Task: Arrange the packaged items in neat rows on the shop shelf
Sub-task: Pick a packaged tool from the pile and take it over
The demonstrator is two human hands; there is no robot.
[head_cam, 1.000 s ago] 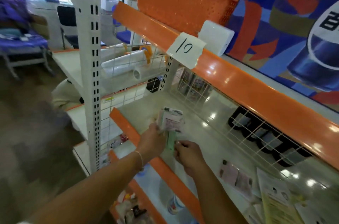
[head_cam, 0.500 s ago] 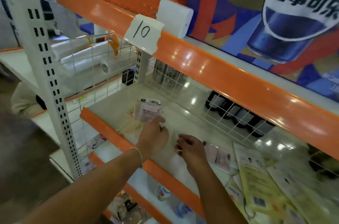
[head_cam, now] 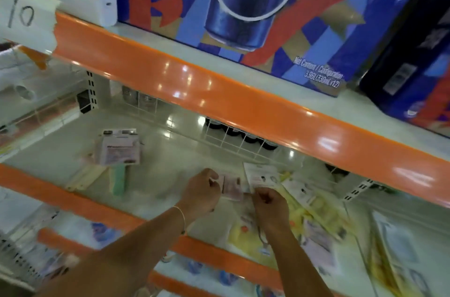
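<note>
Small pinkish packet (head_cam: 231, 186) flat on the pale shelf (head_cam: 175, 158), between the two hands and near the shelf's front lip. Left hand (head_cam: 201, 193) at its left edge, fingers curled; right hand (head_cam: 269, 201) at its lower right corner, fingers also curled. Whether either grip actually pinches the packet cannot be told through the blur.

Probably very light, thin and flat, a card-backed or film sachet: bendable, slick-faced, hard to lift from a smooth shelf without sliding it first. Best taken by an edge or corner, thumb under and finger on top, or dragged to the lip to get under it. Little risk of breakage, some risk of creasing.

Further left, a stack of similar packets (head_cam: 119, 148) lying over a green item (head_cam: 118, 180), well apart from the hands, with bare shelf between: ample room to slide leftward. To the right, a loose heap of white and yellow packets (head_cam: 299, 195) crowding close, easily disturbed. Orange upper shelf edge (head_cam: 219, 102) overhanging, limiting lift height; wire grid (head_cam: 233, 141) closing the back.
</note>
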